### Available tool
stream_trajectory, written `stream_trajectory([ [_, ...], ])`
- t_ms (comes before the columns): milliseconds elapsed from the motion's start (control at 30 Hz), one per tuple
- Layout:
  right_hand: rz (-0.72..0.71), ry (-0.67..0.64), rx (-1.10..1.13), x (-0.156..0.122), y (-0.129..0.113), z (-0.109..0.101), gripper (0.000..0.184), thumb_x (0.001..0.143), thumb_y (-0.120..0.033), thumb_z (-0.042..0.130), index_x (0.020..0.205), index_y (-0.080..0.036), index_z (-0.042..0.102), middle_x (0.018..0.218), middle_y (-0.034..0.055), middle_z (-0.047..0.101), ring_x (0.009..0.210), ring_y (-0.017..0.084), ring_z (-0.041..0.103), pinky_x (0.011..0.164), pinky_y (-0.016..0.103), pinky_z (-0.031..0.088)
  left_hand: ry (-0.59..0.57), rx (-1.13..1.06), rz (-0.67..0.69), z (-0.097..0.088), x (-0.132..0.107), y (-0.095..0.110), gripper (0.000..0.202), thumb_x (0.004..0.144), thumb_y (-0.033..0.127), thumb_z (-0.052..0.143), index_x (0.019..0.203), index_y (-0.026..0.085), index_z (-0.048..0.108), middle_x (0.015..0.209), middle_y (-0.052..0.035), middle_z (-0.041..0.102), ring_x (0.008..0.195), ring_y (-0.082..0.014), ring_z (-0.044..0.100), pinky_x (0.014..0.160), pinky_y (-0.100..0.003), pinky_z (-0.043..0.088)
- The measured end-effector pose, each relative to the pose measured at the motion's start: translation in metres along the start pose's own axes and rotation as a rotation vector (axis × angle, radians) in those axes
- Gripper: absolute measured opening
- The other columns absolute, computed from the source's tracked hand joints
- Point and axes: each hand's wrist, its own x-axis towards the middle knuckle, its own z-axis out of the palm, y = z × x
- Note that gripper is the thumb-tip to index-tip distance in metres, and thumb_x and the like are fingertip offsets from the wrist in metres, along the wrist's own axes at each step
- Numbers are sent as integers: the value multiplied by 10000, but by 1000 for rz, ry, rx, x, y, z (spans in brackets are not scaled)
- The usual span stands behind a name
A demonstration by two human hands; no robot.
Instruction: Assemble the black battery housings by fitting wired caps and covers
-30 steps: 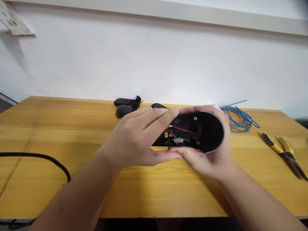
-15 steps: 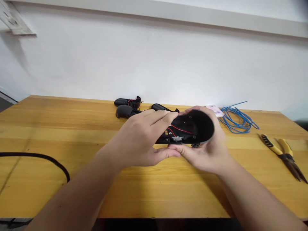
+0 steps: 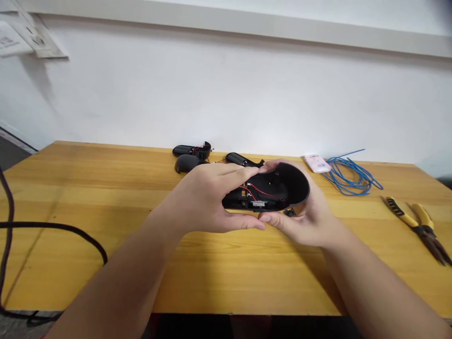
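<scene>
Between my two hands is a black plastic housing [image 3: 271, 186], its hollow side facing me. Red wires, a small board and a white connector [image 3: 259, 204] show inside it. My left hand [image 3: 208, 197] is closed over the housing's left part, fingers along the top edge and thumb below. My right hand [image 3: 310, 216] wraps the rounded right end from behind, thumb under the lower edge near my left thumb. A small dark part [image 3: 289, 212] shows at the lower edge by my right palm. The housing's left end is hidden by my left hand.
Similar black housings [image 3: 192, 150] with thin wires lie at the table's back. A pink-white packet [image 3: 317, 164] and a coil of blue wire [image 3: 353, 176] lie at the back right, near yellow-handled pliers [image 3: 420, 228]. A black cable [image 3: 60, 227] crosses the left side of the wooden table [image 3: 219, 278].
The housing has tilted slightly and shifted a little left in my hands. My right thumb has slid right along the lower edge. The view has moved slightly, showing more cable at left.
</scene>
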Motion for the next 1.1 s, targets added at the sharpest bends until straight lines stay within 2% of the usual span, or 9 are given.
stream_trajectory([
  [167, 137, 58, 81, 2, -8, 12, 622, 805, -349, 887, 1324, -251, 558, 1289, 108, 654, 1178, 270, 671, 971, 419, 629, -29, 91, 2, 4, -1, -3, 789, 783, 707, 781, 1306, 127, 665, 1011, -110, 788, 850, -217, 750, 723, -307, 581],
  [300, 229, 73, 163, 7, -11, 16, 535, 779, -337, 905, 1213, -241, 606, 1156, 73, 708, 1048, 232, 705, 925, 402, 638, 58, 123, 36, 14, -2, -7, 752, 798, 666, 781, 1303, 123, 660, 1002, -116, 797, 813, -228, 760, 690, -322, 594],
  [500, 195, 42, 17, 10, -1, 7, 659, 781, -396, 893, 1338, -238, 579, 1247, 98, 696, 1114, 258, 700, 971, 436, 618, 79, 6, 40, 24, -2, -18, 845, 750, 677, 812, 1365, 128, 630, 1151, -170, 781, 961, -277, 784, 788, -377, 647],
  [600, 103, 60, -82, 10, 0, 1, 802, 710, -421, 931, 1393, -243, 551, 1285, 102, 685, 1151, 276, 696, 993, 428, 605, 94, -52, 42, 24, -2, -16, 843, 727, 641, 845, 1379, 151, 635, 1155, -150, 786, 973, -267, 787, 826, -366, 650],
  [667, 77, 75, -121, 10, -2, -2, 799, 695, -432, 933, 1382, -252, 566, 1245, 87, 704, 1112, 268, 713, 978, 414, 604, 96, -90, 41, 24, -1, -14, 856, 706, 632, 864, 1390, 171, 637, 1121, -125, 799, 932, -247, 791, 824, -343, 647],
  [867, 184, 24, -122, 10, -7, -3, 764, 719, -481, 897, 1350, -224, 551, 1201, 105, 726, 1054, 286, 734, 888, 420, 615, 52, -150, -21, 27, -6, -13, 777, 740, 523, 839, 1415, 199, 633, 1138, -115, 804, 917, -251, 798, 819, -340, 647],
  [933, 209, -11, -136, 11, -10, -2, 829, 719, -520, 899, 1382, -209, 511, 1260, 136, 705, 1119, 313, 718, 916, 444, 608, 21, -175, -53, 28, -8, -15, 816, 741, 571, 827, 1436, 198, 619, 1207, -136, 783, 1000, -284, 791, 874, -378, 650],
  [1033, 259, -16, -160, 13, -13, -2, 916, 694, -581, 914, 1413, -207, 486, 1309, 159, 683, 1159, 336, 705, 918, 461, 608, -26, -219, -90, 31, -10, -18, 961, 719, 771, 767, 1461, 183, 599, 1313, -177, 734, 1137, -343, 754, 951, -443, 637],
  [1100, 261, -3, -133, 14, -13, -3, 857, 701, -567, 919, 1376, -214, 527, 1275, 141, 698, 1148, 327, 708, 926, 455, 608, -42, -259, -88, 32, -11, -19, 1029, 736, 878, 659, 1466, 155, 591, 1327, -199, 721, 1148, -354, 748, 953, -454, 633],
])
